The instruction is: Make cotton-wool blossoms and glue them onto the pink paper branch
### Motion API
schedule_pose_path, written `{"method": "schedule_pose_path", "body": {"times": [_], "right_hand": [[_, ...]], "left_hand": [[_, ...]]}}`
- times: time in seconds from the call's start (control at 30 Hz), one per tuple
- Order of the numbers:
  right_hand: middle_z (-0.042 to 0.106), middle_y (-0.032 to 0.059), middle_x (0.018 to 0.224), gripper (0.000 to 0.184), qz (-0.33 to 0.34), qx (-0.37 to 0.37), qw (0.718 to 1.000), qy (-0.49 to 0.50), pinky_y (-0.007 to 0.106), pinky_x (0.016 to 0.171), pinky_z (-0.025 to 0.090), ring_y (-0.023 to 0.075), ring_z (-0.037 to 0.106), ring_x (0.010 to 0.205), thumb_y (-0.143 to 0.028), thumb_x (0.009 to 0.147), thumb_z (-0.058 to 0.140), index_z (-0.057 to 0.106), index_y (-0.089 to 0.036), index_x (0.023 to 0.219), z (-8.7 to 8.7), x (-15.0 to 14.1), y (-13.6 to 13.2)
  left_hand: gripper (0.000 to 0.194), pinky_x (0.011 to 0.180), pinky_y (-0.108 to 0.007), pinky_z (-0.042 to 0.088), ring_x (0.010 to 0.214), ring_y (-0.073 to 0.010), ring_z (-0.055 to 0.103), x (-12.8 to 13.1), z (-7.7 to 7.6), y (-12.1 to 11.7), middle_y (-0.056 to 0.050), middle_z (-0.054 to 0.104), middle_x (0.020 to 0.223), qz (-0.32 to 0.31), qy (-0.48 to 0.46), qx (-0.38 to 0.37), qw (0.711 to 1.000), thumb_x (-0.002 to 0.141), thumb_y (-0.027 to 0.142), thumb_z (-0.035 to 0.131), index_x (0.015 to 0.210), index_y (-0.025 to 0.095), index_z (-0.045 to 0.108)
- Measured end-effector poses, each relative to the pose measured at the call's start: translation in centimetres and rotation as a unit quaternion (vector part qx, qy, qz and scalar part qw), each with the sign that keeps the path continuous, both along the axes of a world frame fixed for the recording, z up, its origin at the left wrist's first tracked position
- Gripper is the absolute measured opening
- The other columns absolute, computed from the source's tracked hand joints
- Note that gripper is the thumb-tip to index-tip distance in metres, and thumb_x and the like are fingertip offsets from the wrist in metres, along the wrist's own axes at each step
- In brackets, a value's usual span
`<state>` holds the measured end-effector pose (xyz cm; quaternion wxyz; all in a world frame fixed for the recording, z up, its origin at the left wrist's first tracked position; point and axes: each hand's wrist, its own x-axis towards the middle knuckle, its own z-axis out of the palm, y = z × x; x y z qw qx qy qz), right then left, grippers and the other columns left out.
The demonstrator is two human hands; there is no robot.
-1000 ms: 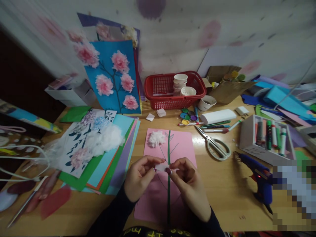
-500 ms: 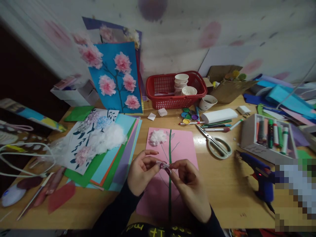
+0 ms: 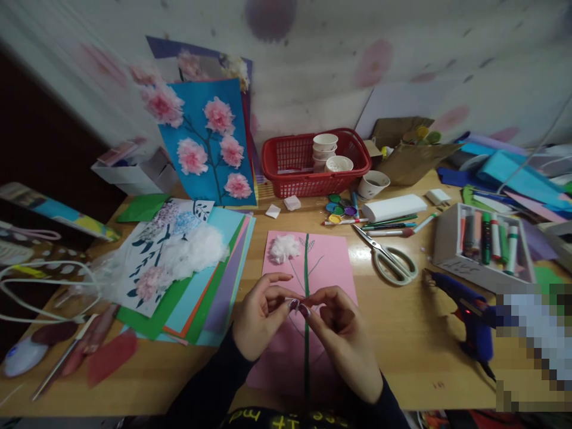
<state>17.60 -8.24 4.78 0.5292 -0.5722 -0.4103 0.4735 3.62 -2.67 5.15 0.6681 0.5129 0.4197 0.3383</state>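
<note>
Over the pink sheet (image 3: 333,262), my left hand (image 3: 263,316) and my right hand (image 3: 342,333) meet fingertip to fingertip. Both pinch a small pale piece, mostly hidden by the fingers; it looks like thin paper. On the sheet runs a thick green stem (image 3: 307,262) with thin drawn branches and a leaf outline near its top. A fluffy white tissue flower (image 3: 285,248) sits at the sheet's upper left. Behind the sheet lie two small stacks of white paper squares (image 3: 292,203).
Scissors (image 3: 389,257) and a glue gun (image 3: 467,322) lie to the right, near a box of markers (image 3: 487,244). A red basket (image 3: 286,185) holds paper cups. Coloured sheets (image 3: 223,286) with white tissue flowers (image 3: 199,250) spread left, before a blue flower picture (image 3: 196,190).
My fingertips have drawn closer together over the small pale piece, so less of it shows. The view has shifted slightly; the things on the table have stayed put.
</note>
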Motion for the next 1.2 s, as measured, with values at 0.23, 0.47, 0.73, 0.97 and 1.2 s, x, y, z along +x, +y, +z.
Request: {"method": "schedule_pose_path", "body": {"times": [0.23, 0.47, 0.73, 0.97, 1.2], "right_hand": [[0.057, -0.0005, 0.072, 0.015, -0.004, 0.004, 1.000, 0.029, 0.023, 0.049, 0.031, 0.0083, 0.033, 0.049, -0.034, 0.085, 0.060, 0.055, -0.021, 0.087, -0.26, 0.39, -0.36], [0.041, -0.0069, 0.053, 0.017, 0.003, 0.006, 0.993, -0.116, 0.024, 0.044, 0.021, 0.0084, 0.028, 0.044, -0.036, 0.083, 0.061, 0.059, -0.020, 0.089, 0.02, 0.67, -0.37], [0.035, -0.0078, 0.052, 0.013, -0.012, 0.034, 0.985, -0.167, 0.023, 0.043, 0.022, 0.0079, 0.030, 0.043, -0.031, 0.085, 0.058, 0.062, -0.019, 0.085, -0.49, 0.23, 0.01], [0.036, -0.0075, 0.053, 0.009, -0.007, 0.053, 0.980, -0.193, 0.023, 0.043, 0.023, 0.0078, 0.030, 0.043, -0.027, 0.084, 0.058, 0.061, -0.019, 0.081, -0.20, 0.31, 0.00], [0.044, -0.0056, 0.058, 0.009, 0.010, 0.054, 0.980, -0.193, 0.024, 0.045, 0.025, 0.0080, 0.032, 0.045, -0.028, 0.084, 0.058, 0.062, -0.019, 0.084, -0.34, 0.33, -0.09]], "left_hand": [[0.035, 0.080, -0.028, 0.048, 0.084, -0.0165, 0.067, 0.33, -0.15, 0.17, -0.009, 0.072, 0.092, -0.010, -0.020, -0.008, 1.000, 0.079, 0.021, 0.058, 0.110, 0.016, 0.044], [0.038, 0.086, -0.030, 0.047, 0.094, -0.0183, 0.066, 0.08, 0.00, 0.07, -0.013, 0.072, 0.099, 0.001, -0.011, 0.023, 1.000, 0.083, 0.024, 0.058, 0.116, 0.015, 0.041], [0.047, 0.089, -0.035, 0.048, 0.097, -0.0218, 0.066, 0.13, -0.22, -0.09, -0.014, 0.071, 0.103, 0.002, -0.034, 0.002, 0.999, 0.081, 0.024, 0.061, 0.120, 0.015, 0.038], [0.057, 0.084, -0.029, 0.051, 0.085, -0.0161, 0.069, 0.56, -0.34, -0.29, -0.008, 0.073, 0.089, 0.057, -0.034, 0.025, 0.997, 0.077, 0.018, 0.063, 0.124, 0.015, 0.031], [0.057, 0.084, -0.028, 0.051, 0.085, -0.0149, 0.068, 0.62, -0.67, -0.37, -0.005, 0.072, 0.088, 0.072, -0.012, 0.063, 0.995, 0.077, 0.014, 0.063, 0.125, 0.018, 0.032]]}}
